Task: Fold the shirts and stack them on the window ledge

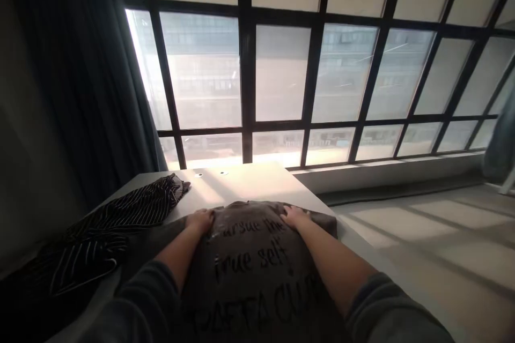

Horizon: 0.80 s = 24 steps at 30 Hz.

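A dark grey T-shirt (251, 257) with black lettering lies spread on a white table, its neckline toward the window. My left hand (201, 220) rests on the cloth near the left shoulder, fingers lying on the fabric. On the opposite shoulder, my right hand (295, 216) touches the shirt with its fingers apart. Both forearms reach forward over the garment, which covers the near part of the table. The shirt's lower end is dim and runs out of view.
Black-and-white striped clothing (137, 209) is heaped along the table's left side, with a thin pale curved hanger-like piece (86, 281) on it. The white table (257, 179) ends near a large framed window (281, 72). A dark curtain (88, 75) hangs at left. Sunlit floor (450, 236) lies at right.
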### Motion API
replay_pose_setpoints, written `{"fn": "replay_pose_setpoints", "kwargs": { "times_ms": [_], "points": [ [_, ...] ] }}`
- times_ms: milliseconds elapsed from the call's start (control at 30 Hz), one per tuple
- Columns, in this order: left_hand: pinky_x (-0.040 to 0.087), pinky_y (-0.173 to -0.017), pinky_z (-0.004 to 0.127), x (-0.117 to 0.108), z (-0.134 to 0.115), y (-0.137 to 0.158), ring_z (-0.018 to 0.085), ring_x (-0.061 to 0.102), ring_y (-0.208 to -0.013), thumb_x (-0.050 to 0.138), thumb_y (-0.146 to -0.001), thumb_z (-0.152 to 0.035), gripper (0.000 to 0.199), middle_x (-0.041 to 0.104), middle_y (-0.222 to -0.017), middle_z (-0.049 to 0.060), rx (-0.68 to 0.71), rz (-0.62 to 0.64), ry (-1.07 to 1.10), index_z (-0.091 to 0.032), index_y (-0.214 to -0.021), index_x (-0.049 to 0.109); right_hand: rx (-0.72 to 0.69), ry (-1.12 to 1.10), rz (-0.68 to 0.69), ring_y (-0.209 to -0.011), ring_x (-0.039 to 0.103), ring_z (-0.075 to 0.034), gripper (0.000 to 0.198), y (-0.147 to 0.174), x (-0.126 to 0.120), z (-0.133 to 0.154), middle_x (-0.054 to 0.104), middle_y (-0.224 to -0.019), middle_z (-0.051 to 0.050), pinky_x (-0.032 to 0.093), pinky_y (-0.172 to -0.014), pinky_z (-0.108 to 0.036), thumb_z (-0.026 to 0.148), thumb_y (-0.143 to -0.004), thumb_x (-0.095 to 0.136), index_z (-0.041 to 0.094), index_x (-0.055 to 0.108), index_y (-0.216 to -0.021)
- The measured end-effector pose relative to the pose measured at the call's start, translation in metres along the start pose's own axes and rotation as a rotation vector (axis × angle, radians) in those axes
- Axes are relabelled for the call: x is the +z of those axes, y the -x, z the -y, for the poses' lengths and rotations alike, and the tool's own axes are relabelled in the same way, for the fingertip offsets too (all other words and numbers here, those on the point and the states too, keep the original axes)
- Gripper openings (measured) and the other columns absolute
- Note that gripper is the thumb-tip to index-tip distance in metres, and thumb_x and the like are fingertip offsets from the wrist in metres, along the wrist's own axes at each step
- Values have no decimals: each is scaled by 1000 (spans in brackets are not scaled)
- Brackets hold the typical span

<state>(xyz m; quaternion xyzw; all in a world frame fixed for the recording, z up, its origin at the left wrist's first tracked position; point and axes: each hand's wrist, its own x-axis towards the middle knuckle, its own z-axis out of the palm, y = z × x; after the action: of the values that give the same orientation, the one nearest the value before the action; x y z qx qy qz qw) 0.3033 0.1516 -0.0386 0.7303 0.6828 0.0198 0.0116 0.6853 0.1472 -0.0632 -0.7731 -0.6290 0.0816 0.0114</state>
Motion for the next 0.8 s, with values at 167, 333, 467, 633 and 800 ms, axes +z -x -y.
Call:
{"fn": "replay_pose_setpoints", "kwargs": {
  "times_ms": [167,333,467,633,800],
  "points": [
    [25,-123,68,63,7,0,34,24,-160,35,-104,-57,57,25,-175,2,-90,44,63,-45,-159,40,-20,-21,30,-163,14,-29,67,-18,50,-21,13,-177,-5,13,-127,-61,62,-107,25,36,25,-168],
    [23,-123,70,72,15,-5,40,20,-160,28,-102,-62,65,23,-176,2,-140,69,49,-43,-163,34,7,-8,27,-163,14,-29,63,-21,54,-59,12,-177,0,13,-128,-59,57,-108,22,38,24,-168],
    [39,-107,73,68,10,-10,53,37,-148,30,-99,-67,67,34,-171,12,-188,68,24,-38,-158,46,119,17,5,-162,14,-34,66,-13,53,-90,11,-178,-4,13,-127,-61,57,-107,25,36,22,-169],
    [41,-111,59,50,-6,-37,39,52,-137,35,-105,-55,52,59,-146,16,-93,-16,5,-25,-131,68,211,11,-43,-152,33,-43,62,-21,35,-80,35,-166,-18,28,-115,-72,50,-106,29,28,42,-162],
    [48,-109,55,37,-17,-76,30,58,-128,56,-104,-51,51,59,-143,13,-70,-7,24,-20,-144,55,46,-9,-113,-143,44,-36,55,-54,16,-19,47,-156,-17,37,-116,-58,38,-102,40,27,48,-155]
  ]
}}
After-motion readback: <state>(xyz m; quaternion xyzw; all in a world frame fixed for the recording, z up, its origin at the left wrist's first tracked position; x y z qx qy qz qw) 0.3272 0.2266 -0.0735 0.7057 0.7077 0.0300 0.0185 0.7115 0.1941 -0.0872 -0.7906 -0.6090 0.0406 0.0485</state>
